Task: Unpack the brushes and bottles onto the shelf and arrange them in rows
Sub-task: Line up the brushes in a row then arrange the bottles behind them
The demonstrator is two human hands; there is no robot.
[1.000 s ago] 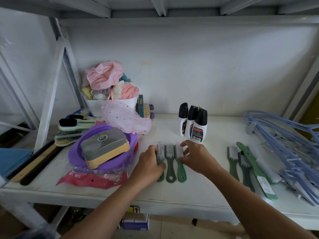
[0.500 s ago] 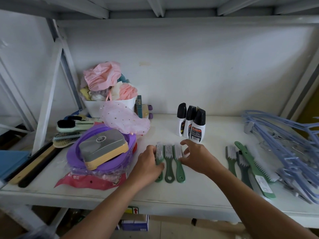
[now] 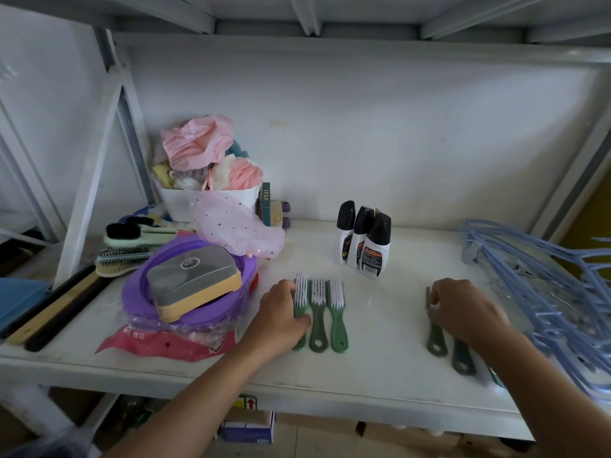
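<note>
Risk: right hand [image 3: 463,312], lifting from loose green brushes [image 3: 436,338] right-front of bottles [image 3: 363,241], may drag overlapping neighbour or snag blue hangers [image 3: 545,292] further right. Left hand [image 3: 281,317] could knock row of three brushes [image 3: 327,312], front of bottles, askew.
Right fingers curled down over brush heads; grip underneath hidden.
Left fingers loosely bent against leftmost brush [image 3: 301,292], thumb across its handle.
</note>
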